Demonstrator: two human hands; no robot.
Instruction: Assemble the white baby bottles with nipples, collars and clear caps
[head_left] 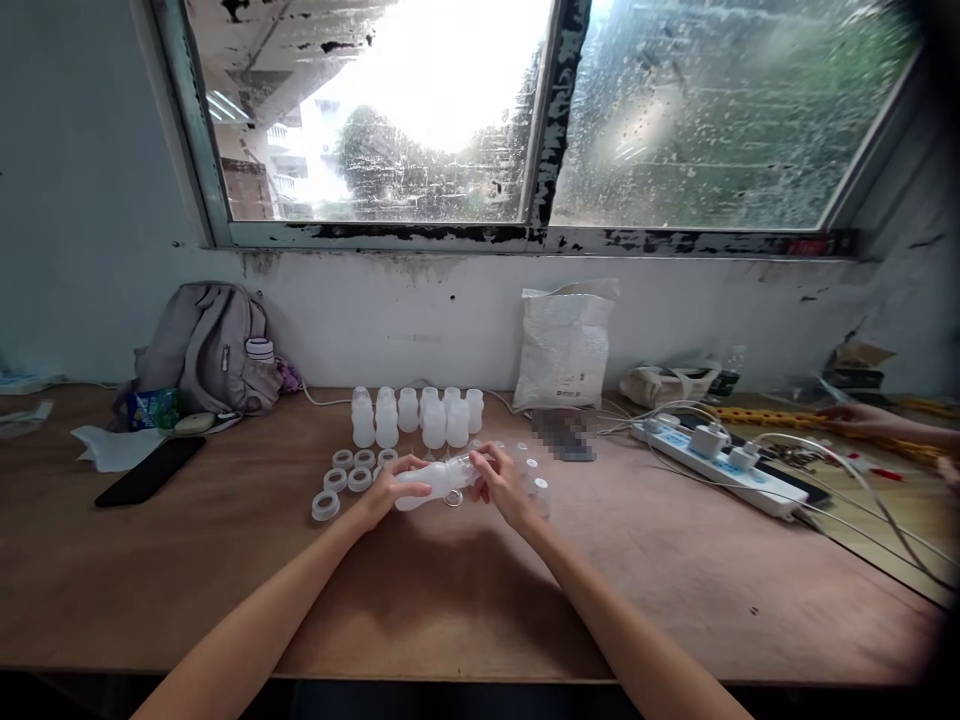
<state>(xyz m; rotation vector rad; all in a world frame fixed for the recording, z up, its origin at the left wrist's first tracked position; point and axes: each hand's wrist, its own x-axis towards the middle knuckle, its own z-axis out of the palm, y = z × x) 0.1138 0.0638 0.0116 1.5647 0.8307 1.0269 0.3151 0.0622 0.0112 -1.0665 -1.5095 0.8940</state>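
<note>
My left hand [397,487] is wrapped round the body of a white translucent baby bottle [431,484], which lies tilted almost flat above the table. At the bottle's other end, the fingers of my right hand [496,483] pinch its clear cap [460,468]. Behind my hands stand several similar bottles [433,425] in rows, two at the left with clear domed caps. White collar rings [325,505] lie in rows beside my left hand. Small clear parts with white tops [541,485] sit to the right, partly hidden by my right hand. Below the held bottle is a ring-shaped part [453,498].
A black phone [150,472] and a grey backpack [206,345] are at the left. Against the wall leans a white plastic bag [564,345], with a pixelated dark object [564,436] before it. A power strip [720,468] with cables lies right, near another person's hand [855,418].
</note>
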